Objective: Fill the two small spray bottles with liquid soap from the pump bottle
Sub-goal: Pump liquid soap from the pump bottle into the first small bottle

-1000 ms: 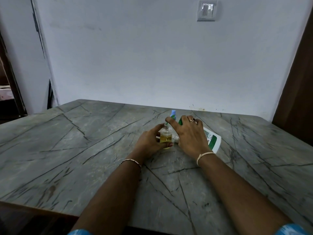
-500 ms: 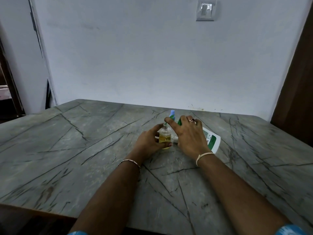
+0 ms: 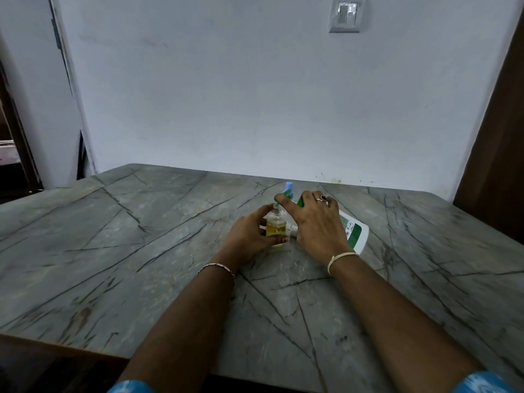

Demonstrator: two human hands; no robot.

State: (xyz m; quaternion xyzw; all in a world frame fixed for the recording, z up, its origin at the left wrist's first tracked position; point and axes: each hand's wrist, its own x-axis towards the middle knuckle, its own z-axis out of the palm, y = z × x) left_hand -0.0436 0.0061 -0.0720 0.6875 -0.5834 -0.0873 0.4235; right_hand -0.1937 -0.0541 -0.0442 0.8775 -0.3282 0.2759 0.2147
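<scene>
My left hand (image 3: 249, 234) is wrapped around a small clear spray bottle (image 3: 275, 226) that stands upright on the table with its neck uncapped and yellow liquid filling much of it. My right hand (image 3: 314, 225) lies over the green pump head (image 3: 300, 202) of the white pump bottle (image 3: 354, 232), which leans low toward the right. Its index finger reaches over the small bottle's neck. Behind the hands rises the blue top of a second spray bottle (image 3: 288, 188), its body hidden. A small white piece (image 3: 292, 229) shows between my hands.
The grey veined stone table (image 3: 141, 236) meets a white wall at the back. Its front edge runs near my elbows. A brown door (image 3: 499, 137) stands at the right, a dark doorway (image 3: 17, 154) at the left, and a wall switch (image 3: 344, 14) is high up.
</scene>
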